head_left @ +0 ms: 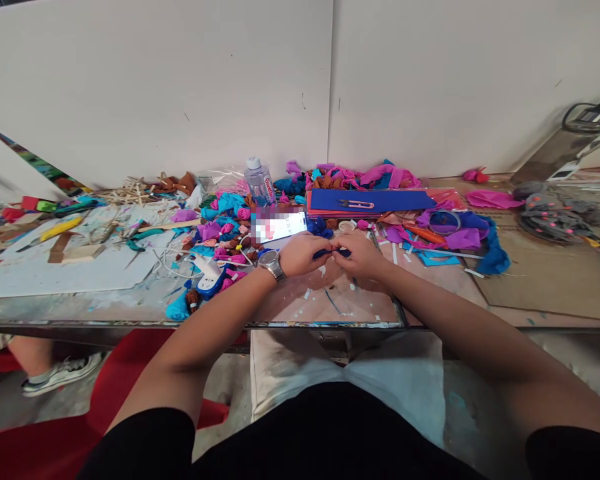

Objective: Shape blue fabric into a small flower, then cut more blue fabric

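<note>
My left hand (303, 254) and my right hand (359, 254) meet over the table just past its front edge. Both are closed, pinching a small dark blue strip of paper (331, 253) that runs between them. A silver watch (271, 264) sits on my left wrist. Right behind my hands lies a phone (279, 227) with a lit screen. Small crumpled paper flowers in pink, blue and brown (227, 233) are piled to the left of my hands.
A water bottle (260, 181) stands behind the phone. Flat blue and red sheets (370, 200) with a thread snip on top lie at the back right. Purple and blue paper scraps (463, 237) spread to the right. Another person's foot in a shoe (63, 375) shows under the table at left.
</note>
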`<state>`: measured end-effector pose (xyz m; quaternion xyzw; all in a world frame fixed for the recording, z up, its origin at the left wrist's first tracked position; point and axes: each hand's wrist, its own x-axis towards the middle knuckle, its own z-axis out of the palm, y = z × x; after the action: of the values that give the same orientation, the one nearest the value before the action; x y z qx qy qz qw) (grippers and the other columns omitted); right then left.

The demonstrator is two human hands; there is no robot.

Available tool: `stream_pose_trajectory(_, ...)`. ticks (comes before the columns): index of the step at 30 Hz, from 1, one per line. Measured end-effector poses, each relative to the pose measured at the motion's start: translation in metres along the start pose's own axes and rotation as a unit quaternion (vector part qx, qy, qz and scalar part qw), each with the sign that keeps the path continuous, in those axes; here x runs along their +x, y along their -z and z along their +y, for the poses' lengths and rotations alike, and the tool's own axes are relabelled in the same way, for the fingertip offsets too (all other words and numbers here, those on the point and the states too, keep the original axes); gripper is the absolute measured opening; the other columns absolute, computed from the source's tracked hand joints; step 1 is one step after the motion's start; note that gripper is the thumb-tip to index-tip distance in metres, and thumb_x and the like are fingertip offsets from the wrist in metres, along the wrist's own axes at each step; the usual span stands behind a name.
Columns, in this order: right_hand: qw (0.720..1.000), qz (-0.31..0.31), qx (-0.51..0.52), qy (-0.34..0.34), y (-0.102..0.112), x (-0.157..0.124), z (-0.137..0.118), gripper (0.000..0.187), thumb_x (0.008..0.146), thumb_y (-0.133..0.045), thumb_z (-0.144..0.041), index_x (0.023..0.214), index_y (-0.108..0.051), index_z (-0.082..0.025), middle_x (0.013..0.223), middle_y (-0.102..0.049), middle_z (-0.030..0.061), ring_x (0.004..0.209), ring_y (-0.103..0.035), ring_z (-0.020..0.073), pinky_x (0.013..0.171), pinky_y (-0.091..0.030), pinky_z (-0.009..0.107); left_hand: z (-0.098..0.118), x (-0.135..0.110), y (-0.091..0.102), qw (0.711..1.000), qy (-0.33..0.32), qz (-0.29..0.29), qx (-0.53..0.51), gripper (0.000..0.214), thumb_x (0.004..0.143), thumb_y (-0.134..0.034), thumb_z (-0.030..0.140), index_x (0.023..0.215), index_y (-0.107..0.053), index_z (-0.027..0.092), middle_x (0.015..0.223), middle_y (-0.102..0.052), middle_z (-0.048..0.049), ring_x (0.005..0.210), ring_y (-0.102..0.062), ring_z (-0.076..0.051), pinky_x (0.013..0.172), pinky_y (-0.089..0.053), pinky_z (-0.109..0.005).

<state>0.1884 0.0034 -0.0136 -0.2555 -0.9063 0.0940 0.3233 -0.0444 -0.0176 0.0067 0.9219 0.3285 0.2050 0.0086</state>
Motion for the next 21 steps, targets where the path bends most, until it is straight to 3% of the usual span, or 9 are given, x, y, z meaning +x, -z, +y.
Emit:
stream_pose_trajectory(9,1.0,-0.005,0.006,0.0,0.0006,-0.0002,0.001,0.009,0.09,-0.059,-0.023,0.09,-0.067,-0.022,0.087,-0.074,0.0069,0.084,-0.059,0.0255,0.082,-0.038,0.04,0.0006,-0.0001,0.0022,1.0,-0.009,-0.002,-0.009,0.026,0.107,-0.054,0.038,0.108,-0.074,0.021,0.1,-0.081,-0.0061,0.087,-0.073,-0.021,0.079,-0.042,-0.034)
stream_pose_trajectory(21,1.0,0.028,0.001,0.012,0.0052,-0.0006,-0.0007,0.012,0.096,-0.063,-0.026,0.092,-0.073,-0.023,0.088,-0.077,0.0054,0.087,-0.06,0.0252,0.084,-0.039,0.04,0.004,0.0006,0.0096,0.989,0.104,-0.038,-0.101,0.034,0.107,-0.053,0.042,0.097,-0.077,0.021,0.089,-0.081,-0.0036,0.076,-0.07,-0.018,0.071,-0.04,-0.029)
